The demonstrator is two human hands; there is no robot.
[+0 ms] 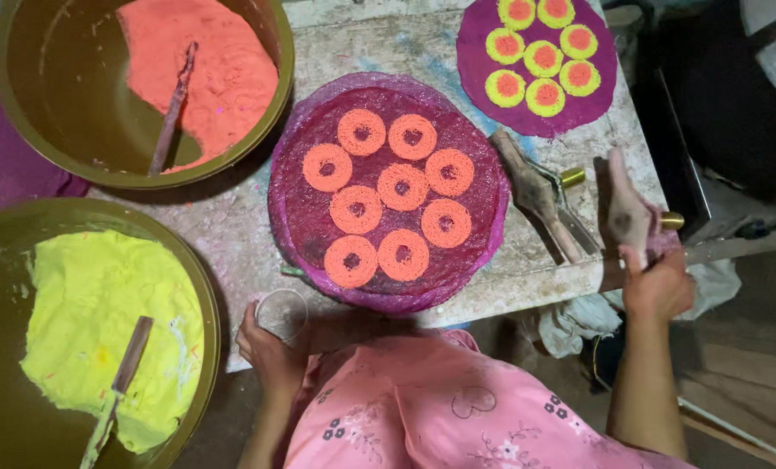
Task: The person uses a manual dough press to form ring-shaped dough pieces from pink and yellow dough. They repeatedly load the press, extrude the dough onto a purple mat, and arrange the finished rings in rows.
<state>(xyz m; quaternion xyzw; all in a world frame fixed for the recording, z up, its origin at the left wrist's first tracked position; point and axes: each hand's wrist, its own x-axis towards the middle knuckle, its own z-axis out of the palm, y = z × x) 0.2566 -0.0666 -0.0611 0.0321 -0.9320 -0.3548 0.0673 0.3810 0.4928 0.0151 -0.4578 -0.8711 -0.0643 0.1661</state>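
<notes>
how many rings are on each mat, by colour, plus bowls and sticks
orange rings on the near mat: 8
yellow rings with orange centres on the far mat: 7
bowls of paste: 2
sticks in the bowls: 2
wooden tools, one on the table, one in the right hand: 2
small ring by the left hand: 1
total: 22
</notes>
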